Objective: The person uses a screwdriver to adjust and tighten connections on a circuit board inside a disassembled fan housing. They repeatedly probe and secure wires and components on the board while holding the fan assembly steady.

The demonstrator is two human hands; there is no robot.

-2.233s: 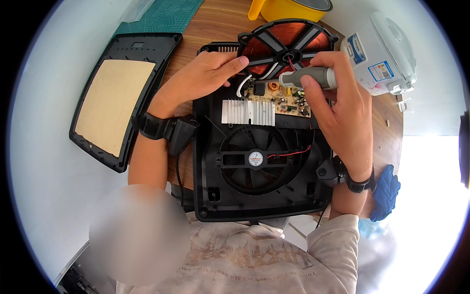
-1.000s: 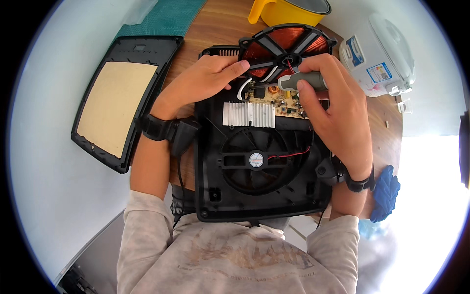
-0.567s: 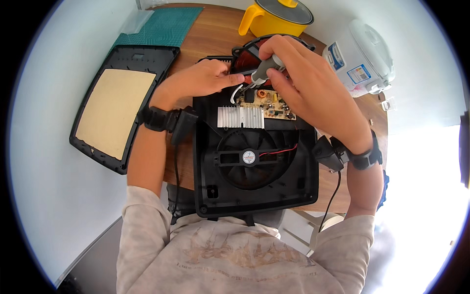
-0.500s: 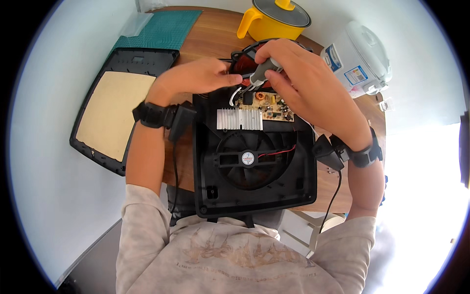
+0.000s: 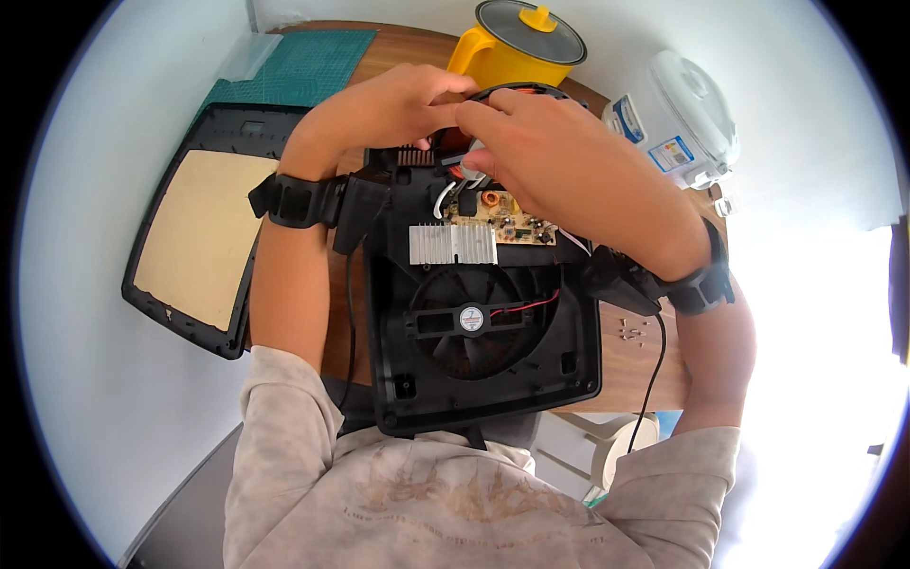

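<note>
two hands, one coil, one fan

Matt plastic housing, ridged metal heatsink

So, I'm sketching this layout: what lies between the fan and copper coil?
In the head view, the heat sink and circuit board lie between the fan and copper coil, with a curved white wire there too.

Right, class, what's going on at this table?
A person's left hand and right hand are close together at a copper coil, at the far end of an opened black housing. They hide much of the coil and whatever they grip. The circuit board, silver heat sink and fan are exposed. Small screws lie right of the housing.
</note>
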